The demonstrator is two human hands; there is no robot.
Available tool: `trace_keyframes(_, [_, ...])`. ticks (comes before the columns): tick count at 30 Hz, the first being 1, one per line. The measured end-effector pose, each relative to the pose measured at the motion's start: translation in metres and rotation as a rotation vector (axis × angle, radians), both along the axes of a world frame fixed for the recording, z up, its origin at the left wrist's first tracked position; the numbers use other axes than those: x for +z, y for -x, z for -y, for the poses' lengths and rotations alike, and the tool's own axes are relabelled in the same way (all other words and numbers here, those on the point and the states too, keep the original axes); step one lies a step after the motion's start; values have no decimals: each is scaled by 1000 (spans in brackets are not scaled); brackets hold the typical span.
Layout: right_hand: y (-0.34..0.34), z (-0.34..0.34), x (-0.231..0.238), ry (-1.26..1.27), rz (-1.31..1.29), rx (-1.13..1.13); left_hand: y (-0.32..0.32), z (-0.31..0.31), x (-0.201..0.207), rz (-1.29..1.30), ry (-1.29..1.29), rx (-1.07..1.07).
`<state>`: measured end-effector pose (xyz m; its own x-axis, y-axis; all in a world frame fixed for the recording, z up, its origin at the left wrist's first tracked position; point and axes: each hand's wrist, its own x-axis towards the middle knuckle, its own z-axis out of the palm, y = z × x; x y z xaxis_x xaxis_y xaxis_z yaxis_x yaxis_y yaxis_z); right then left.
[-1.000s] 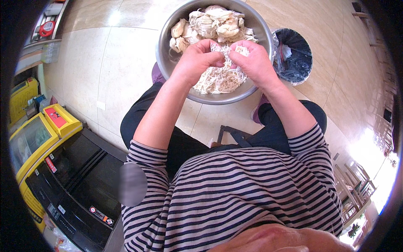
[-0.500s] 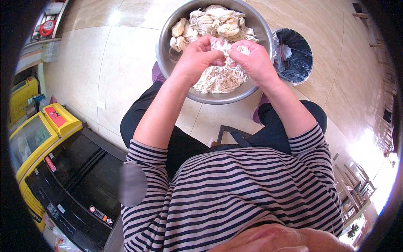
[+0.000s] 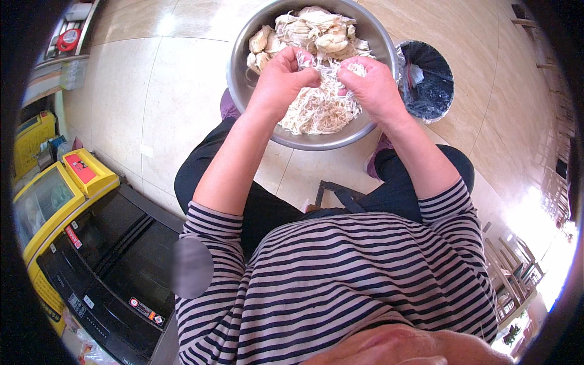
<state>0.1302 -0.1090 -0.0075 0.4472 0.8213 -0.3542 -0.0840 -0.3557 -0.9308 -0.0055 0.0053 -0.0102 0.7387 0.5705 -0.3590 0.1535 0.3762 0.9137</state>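
Note:
A wide metal basin (image 3: 240, 91) stands on the floor between my feet. Whole pale chunks that look like cooked chicken meat (image 3: 313, 31) fill its far side, and a heap of thin shredded meat (image 3: 319, 112) lies on the near side. Over the heap, my left hand (image 3: 286, 76) pinches some shreds between thumb and fingers. Facing it, a short gap away, my right hand (image 3: 371, 85) is closed around a bunch of pale shreds (image 3: 354, 68). Loose strands show below and between the two hands.
To the basin's right stands a bin with a black liner (image 3: 429, 82). A black-topped chest freezer (image 3: 115, 255) with yellow sides is at my left. Wooden chairs (image 3: 511, 274) stand at the right. My knees flank the basin.
My hands have drawn apart, the left moving left and the right slightly right. The meat between them has separated, with shreds left in each hand.

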Motion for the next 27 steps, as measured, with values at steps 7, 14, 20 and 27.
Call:
trace_keyframes(7, [4, 0, -7, -117, 215, 30, -3, 7, 5, 20, 119, -73])
trace_keyframes(14, [-1, 1, -11, 35, 252, 79, -5, 6, 8, -108, -2, -108])
trace_keyframes(20, [3, -1, -13, -80, 288, 40, -5, 8, 7, -164, -11, -138])
trace_keyframes(27, [4, 2, -9, -31, 178, 22, -2, 3, 11, -128, 3, -90])
